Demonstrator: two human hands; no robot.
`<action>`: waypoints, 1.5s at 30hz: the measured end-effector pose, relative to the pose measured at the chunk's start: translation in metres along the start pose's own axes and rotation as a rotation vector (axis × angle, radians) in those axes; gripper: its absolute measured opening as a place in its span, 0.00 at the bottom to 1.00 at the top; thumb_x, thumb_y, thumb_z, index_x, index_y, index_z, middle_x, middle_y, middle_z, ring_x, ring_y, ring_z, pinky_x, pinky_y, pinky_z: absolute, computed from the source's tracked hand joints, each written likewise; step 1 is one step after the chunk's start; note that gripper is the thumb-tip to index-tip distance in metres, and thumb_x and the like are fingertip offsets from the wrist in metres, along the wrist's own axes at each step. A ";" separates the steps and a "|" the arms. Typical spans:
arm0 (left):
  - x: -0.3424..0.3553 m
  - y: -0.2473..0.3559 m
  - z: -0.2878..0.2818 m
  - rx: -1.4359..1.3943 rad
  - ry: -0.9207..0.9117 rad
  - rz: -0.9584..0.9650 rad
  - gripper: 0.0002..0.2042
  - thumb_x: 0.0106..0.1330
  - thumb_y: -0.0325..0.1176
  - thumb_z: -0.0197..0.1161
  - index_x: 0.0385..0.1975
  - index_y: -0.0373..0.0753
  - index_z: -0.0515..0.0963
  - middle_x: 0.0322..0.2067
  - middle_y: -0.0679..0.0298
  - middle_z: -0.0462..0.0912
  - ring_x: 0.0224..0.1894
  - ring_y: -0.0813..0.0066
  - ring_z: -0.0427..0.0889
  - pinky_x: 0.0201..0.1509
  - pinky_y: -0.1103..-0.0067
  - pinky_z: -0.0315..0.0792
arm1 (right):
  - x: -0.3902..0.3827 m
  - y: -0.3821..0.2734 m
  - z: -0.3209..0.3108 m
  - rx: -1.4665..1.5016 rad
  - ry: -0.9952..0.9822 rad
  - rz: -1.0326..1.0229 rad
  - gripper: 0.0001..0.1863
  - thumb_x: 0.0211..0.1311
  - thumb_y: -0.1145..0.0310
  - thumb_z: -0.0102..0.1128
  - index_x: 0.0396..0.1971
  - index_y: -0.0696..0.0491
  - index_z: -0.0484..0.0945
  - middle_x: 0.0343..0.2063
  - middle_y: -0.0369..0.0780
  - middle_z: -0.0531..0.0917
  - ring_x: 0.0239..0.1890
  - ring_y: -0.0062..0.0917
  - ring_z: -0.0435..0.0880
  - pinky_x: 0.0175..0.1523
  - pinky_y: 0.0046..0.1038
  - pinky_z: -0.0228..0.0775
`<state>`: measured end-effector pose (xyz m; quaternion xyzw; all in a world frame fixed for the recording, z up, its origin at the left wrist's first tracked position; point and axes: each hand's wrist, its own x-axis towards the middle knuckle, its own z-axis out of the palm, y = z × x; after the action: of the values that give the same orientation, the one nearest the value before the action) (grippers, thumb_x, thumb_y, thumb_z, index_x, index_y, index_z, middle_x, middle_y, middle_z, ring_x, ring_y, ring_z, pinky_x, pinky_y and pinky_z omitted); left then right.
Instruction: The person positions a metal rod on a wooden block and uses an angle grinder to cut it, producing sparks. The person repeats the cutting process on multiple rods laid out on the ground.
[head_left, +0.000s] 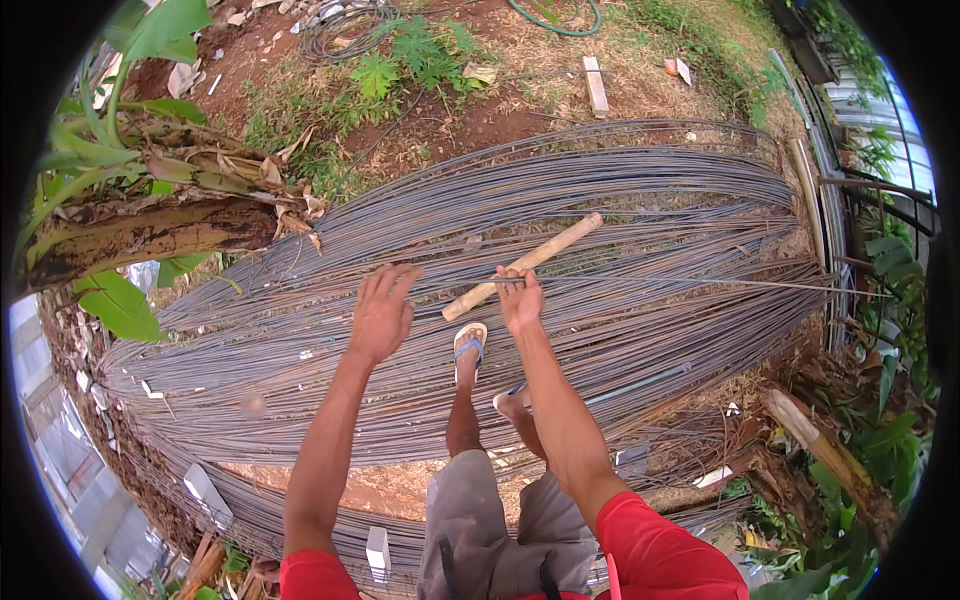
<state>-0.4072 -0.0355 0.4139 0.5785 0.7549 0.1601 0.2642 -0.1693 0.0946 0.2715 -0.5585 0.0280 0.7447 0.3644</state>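
Note:
My right hand (521,301) is closed round a thin steel rod (680,283), palm up, near the middle of the view. From my fingers the rod runs far to the right, above the other bars. My left hand (383,312) hovers to its left, fingers stretched out and holding nothing I can see. Below both hands spreads a wide layer of long, greyish-brown steel bars (600,190), bunched together at the far ends. A bamboo pole piece (560,250) lies slantwise across them, just beyond my right hand.
My sandalled feet (470,345) stand among the bars. White blocks (378,553) lie near me and at the lower left. A banana trunk (150,240) juts in from the left. Beyond the bars are a pale block (596,86) and coiled wire (345,30); pipes (810,200) line the right.

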 end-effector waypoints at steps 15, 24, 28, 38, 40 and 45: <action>0.253 0.132 0.081 -0.204 -0.336 0.026 0.30 0.69 0.55 0.65 0.66 0.45 0.78 0.61 0.46 0.81 0.67 0.45 0.77 0.72 0.57 0.68 | 0.068 0.013 0.069 -0.132 -0.329 0.211 0.21 0.84 0.51 0.45 0.57 0.51 0.77 0.62 0.43 0.78 0.64 0.36 0.77 0.70 0.47 0.70; 0.307 0.133 0.154 -0.232 -0.559 -0.239 0.24 0.77 0.58 0.53 0.51 0.45 0.84 0.43 0.49 0.89 0.51 0.38 0.84 0.55 0.51 0.74 | 0.060 -0.200 0.039 -1.668 -0.777 -0.237 0.17 0.75 0.60 0.60 0.56 0.51 0.81 0.55 0.50 0.82 0.61 0.46 0.79 0.66 0.46 0.71; 0.307 0.144 0.167 -0.223 -0.577 -0.323 0.23 0.77 0.57 0.55 0.44 0.42 0.85 0.42 0.48 0.88 0.48 0.42 0.84 0.51 0.52 0.73 | 0.061 -0.441 0.044 -1.924 -0.459 -0.972 0.24 0.68 0.63 0.67 0.59 0.57 0.74 0.63 0.51 0.72 0.69 0.52 0.68 0.73 0.51 0.61; 0.285 0.140 0.155 -0.220 -0.523 -0.278 0.18 0.76 0.55 0.60 0.50 0.48 0.84 0.41 0.58 0.87 0.53 0.49 0.84 0.57 0.56 0.76 | 0.172 -0.613 -0.060 -2.490 -0.549 -0.663 0.18 0.70 0.53 0.67 0.38 0.56 0.79 0.38 0.51 0.79 0.46 0.50 0.79 0.55 0.53 0.69; 0.262 0.145 0.135 -0.163 -0.366 -0.283 0.16 0.73 0.52 0.63 0.49 0.49 0.84 0.46 0.60 0.85 0.58 0.52 0.80 0.63 0.57 0.72 | 0.151 -0.624 -0.036 -2.585 -0.547 -0.514 0.22 0.74 0.53 0.63 0.27 0.56 0.75 0.25 0.49 0.75 0.34 0.51 0.78 0.44 0.50 0.69; 0.196 0.125 0.172 -0.165 0.500 -1.026 0.23 0.71 0.51 0.66 0.63 0.54 0.78 0.62 0.59 0.78 0.67 0.52 0.72 0.72 0.49 0.62 | 0.120 -0.654 -0.047 -2.695 -0.572 -0.589 0.32 0.78 0.49 0.59 0.18 0.54 0.62 0.12 0.42 0.55 0.14 0.41 0.56 0.25 0.44 0.53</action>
<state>-0.2455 0.1766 0.3010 0.0606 0.9635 0.2016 0.1656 0.2313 0.6146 0.3904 -0.2909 -0.8867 0.1833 -0.3093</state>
